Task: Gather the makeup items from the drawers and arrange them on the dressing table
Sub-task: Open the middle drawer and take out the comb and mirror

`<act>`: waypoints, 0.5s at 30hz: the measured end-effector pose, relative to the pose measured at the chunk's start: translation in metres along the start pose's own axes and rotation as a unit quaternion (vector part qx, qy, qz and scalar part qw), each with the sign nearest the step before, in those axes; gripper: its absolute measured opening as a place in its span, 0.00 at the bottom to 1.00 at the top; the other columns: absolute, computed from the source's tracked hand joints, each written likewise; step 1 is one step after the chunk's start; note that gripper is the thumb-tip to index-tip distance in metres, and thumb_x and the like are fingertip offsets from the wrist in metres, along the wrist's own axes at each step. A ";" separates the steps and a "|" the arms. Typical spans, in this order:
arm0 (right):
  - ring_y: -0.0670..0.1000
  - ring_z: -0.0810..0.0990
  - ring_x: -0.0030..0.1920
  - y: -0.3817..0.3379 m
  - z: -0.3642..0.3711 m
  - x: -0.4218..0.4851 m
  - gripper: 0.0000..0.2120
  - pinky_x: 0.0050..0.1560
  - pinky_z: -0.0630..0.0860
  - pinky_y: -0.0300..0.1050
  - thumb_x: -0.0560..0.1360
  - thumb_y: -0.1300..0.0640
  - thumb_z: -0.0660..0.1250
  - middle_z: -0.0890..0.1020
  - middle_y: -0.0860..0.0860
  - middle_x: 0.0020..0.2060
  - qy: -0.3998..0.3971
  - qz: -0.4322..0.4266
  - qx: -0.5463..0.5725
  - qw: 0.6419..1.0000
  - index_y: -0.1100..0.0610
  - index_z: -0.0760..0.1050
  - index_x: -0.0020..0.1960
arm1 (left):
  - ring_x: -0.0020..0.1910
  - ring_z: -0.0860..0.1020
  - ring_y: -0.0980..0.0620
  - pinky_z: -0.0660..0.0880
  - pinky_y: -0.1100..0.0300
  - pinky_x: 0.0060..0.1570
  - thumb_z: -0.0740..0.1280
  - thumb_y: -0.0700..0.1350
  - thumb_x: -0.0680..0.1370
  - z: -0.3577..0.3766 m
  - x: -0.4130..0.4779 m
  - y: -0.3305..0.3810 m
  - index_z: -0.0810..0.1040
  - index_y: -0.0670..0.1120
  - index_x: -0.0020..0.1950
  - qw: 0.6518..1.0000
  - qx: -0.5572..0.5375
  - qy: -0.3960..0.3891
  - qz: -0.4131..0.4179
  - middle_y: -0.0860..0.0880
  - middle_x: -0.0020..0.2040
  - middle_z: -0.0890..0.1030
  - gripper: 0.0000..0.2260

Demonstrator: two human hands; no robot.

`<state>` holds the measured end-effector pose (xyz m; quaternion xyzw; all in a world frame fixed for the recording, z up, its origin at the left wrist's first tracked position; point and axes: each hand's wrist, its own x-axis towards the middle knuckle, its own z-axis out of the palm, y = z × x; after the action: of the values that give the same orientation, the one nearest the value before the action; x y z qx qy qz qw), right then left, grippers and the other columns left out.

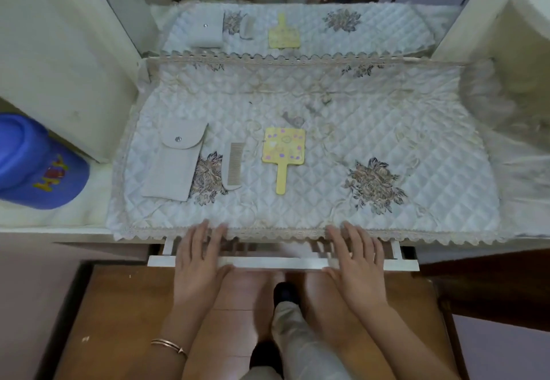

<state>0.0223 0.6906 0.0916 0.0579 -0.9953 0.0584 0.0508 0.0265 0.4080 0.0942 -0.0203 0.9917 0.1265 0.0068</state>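
Three things lay on the desk (416, 129), out past my fingers: a grey pouch (174, 162), a comb (233, 166) and a yellow hand mirror (282, 149). The pouch was up ahead of my left hand (198, 263). The comb lay just beside the pouch, on the side nearer my right hand (358, 262). The hand mirror lay up ahead of the gap between my two hands, with its handle pointing back at me. None of the three touched another.

Both my hands lay flat on the front of the drawer (279, 262), which stuck out a little way from under the desk. My fingers were straight and a bit spread, and the tips reached up to the lace edge of the cloth (327, 189). I was gripping nothing.

A blue cap (38, 162) sat far off to the side of my left hand.

I think the job was only partly done. Three things were out and set in a row. The drawer was open just a crack, and what was inside looked too blurry to tell. So I could not say how many things were left to bring out.
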 end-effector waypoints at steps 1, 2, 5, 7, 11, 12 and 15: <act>0.57 0.65 0.63 0.003 0.002 0.007 0.43 0.62 0.57 0.56 0.54 0.48 0.81 0.75 0.56 0.61 -0.001 -0.001 -0.004 1.000 0.52 0.67 0.64 | 0.69 0.58 0.41 0.58 0.47 0.68 0.77 0.49 0.64 0.004 0.008 -0.003 0.62 0.50 0.69 1.000 0.010 0.007 0.006 0.40 0.69 0.69 0.38; 0.57 0.65 0.62 0.002 0.002 0.009 0.40 0.61 0.57 0.56 0.54 0.47 0.81 0.77 0.55 0.59 0.003 -0.002 -0.006 1.000 0.52 0.68 0.62 | 0.68 0.60 0.41 0.60 0.46 0.67 0.75 0.51 0.65 0.005 0.010 -0.006 0.64 0.48 0.68 1.000 0.018 0.016 0.014 0.40 0.67 0.70 0.35; 0.55 0.67 0.56 0.003 0.004 0.020 0.33 0.56 0.59 0.54 0.54 0.47 0.80 0.73 0.51 0.55 0.012 0.002 0.002 1.000 0.51 0.71 0.54 | 0.63 0.65 0.40 0.69 0.43 0.62 0.60 0.59 0.70 0.008 0.021 -0.006 0.69 0.46 0.62 0.999 0.015 0.044 0.014 0.42 0.62 0.71 0.26; 0.55 0.67 0.53 0.002 0.004 0.027 0.29 0.52 0.58 0.52 0.55 0.49 0.80 0.68 0.49 0.52 0.021 0.011 0.010 1.000 0.50 0.70 0.51 | 0.60 0.66 0.40 0.68 0.43 0.59 0.58 0.62 0.71 0.007 0.027 0.000 0.70 0.47 0.58 0.999 0.013 0.049 -0.009 0.43 0.59 0.70 0.24; 0.55 0.65 0.50 0.001 0.008 0.038 0.27 0.49 0.57 0.51 0.54 0.54 0.80 0.68 0.49 0.49 0.020 0.046 0.015 0.999 0.48 0.68 0.46 | 0.59 0.62 0.43 0.66 0.36 0.57 0.78 0.42 0.61 0.007 0.039 0.010 0.69 0.49 0.54 0.997 -0.005 0.032 -0.072 0.42 0.57 0.70 0.26; 0.54 0.65 0.49 0.001 0.008 0.041 0.28 0.49 0.57 0.51 0.53 0.57 0.80 0.70 0.49 0.48 0.017 0.053 0.011 0.998 0.48 0.68 0.46 | 0.60 0.60 0.44 0.64 0.36 0.59 0.78 0.39 0.61 0.005 0.041 0.013 0.69 0.49 0.54 0.995 -0.011 0.021 -0.092 0.42 0.58 0.70 0.27; 0.54 0.64 0.46 -0.002 0.004 0.047 0.28 0.47 0.65 0.52 0.51 0.60 0.79 0.76 0.51 0.43 0.001 0.074 0.008 0.997 0.48 0.68 0.45 | 0.61 0.59 0.43 0.60 0.37 0.62 0.75 0.37 0.63 0.004 0.043 0.019 0.71 0.47 0.54 0.992 -0.025 0.001 -0.127 0.41 0.60 0.69 0.24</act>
<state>-0.0244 0.6827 0.0931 -0.0161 -0.9963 0.0696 0.0471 -0.0175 0.4255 0.0945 -0.1460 0.9778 0.1491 0.0213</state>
